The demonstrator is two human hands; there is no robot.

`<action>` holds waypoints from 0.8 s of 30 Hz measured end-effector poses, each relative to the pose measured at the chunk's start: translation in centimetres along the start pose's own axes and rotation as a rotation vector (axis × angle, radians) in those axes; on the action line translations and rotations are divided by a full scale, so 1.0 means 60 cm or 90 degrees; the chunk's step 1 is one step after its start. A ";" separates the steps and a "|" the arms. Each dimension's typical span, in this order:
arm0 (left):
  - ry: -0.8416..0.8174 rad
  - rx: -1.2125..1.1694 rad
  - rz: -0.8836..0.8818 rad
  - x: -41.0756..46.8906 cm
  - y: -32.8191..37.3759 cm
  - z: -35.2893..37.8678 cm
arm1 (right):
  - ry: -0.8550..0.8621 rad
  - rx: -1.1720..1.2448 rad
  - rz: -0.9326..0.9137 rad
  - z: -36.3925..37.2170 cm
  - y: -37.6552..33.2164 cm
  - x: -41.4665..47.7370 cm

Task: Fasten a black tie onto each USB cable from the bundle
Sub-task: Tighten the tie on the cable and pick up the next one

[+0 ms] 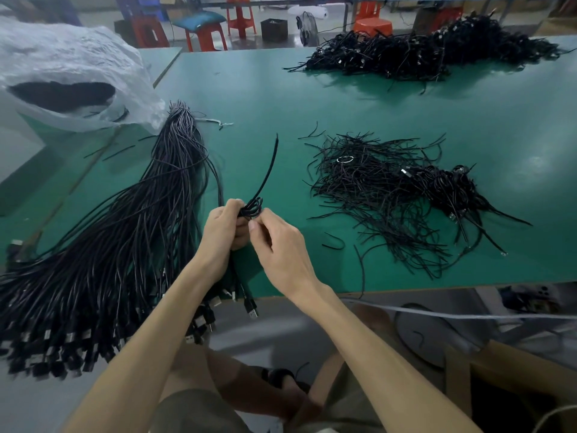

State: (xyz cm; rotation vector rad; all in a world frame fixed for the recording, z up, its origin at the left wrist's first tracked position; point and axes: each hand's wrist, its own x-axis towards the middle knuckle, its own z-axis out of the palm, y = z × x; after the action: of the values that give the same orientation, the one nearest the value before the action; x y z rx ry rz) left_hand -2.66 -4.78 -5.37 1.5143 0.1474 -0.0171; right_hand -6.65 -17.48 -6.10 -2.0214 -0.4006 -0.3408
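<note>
**A:** What holds what, starting from the left?

**B:** A crinkled white plastic bag (71, 57) gapes on the green tabletop (249, 89), with something dark inside. Beside it the bundle (125, 245) of glossy black cables fans out, plugs hanging over the near edge.

**A:** And the hands?

**B:** The left hand (221, 232) curls its fingers round a small coiled USB cable (251, 209). The right hand (278, 245) pinches the coil too, and a thin black tie (269, 170) sticks up from it. To the right lies a tangled pile of ties (374, 195).
</note>
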 end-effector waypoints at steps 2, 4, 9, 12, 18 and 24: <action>0.001 -0.018 -0.001 0.000 0.003 0.000 | 0.000 0.008 -0.004 0.002 -0.002 0.003; 0.002 -0.032 -0.002 0.001 0.004 -0.001 | 0.002 0.016 -0.003 0.005 -0.004 0.004; -0.059 0.006 -0.012 0.006 0.002 -0.006 | 0.015 0.063 0.035 0.001 0.003 0.004; -0.178 0.076 -0.009 0.009 0.011 -0.019 | 0.038 0.115 0.107 -0.006 0.010 0.010; -0.268 0.193 0.059 -0.008 0.056 -0.056 | 0.012 0.123 0.118 -0.028 0.005 0.016; -0.340 0.185 0.100 -0.030 0.088 -0.079 | -0.059 0.132 0.121 -0.053 -0.007 0.024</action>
State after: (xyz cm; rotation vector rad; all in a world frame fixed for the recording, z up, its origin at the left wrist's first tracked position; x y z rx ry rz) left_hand -4.33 0.09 -0.18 1.7537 -0.4179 -0.3263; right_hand -5.73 -19.91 -3.76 -1.8584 -0.2856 -0.0849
